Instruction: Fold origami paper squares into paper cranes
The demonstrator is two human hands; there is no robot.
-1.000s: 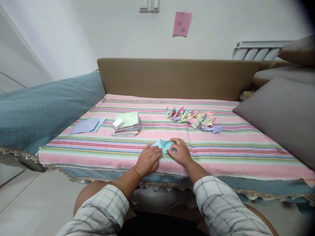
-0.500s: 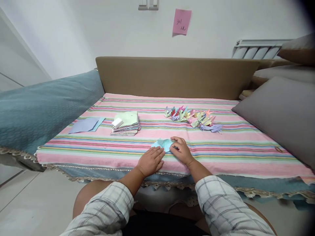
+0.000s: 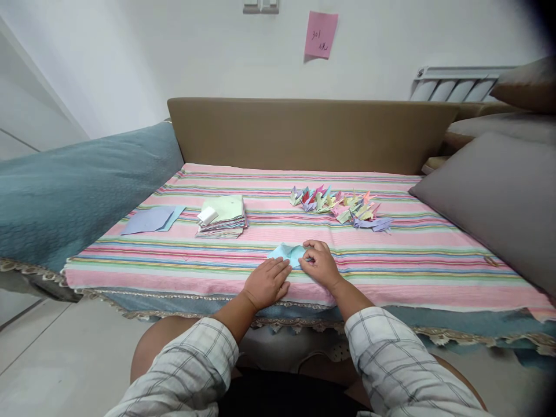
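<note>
On my feed, the paper (image 3: 286, 252) near the front edge of the cloth is pale turquoise. The cloth (image 3: 152, 279) itself I see striped in pink, white, green, yellow, blue and red. Toward its left edge I get one lilac sheet (image 3: 146, 220) and one light blue sheet (image 3: 176, 218); the stack (image 3: 226, 208) has a pale green top, and the block (image 3: 208, 215) on it is white. Toward the back edge, the folded cranes (image 3: 343, 207) show me lilac, magenta, red, yellow, green and orange. Both sleeves (image 3: 191, 362) read white with a dark grid check.
</note>
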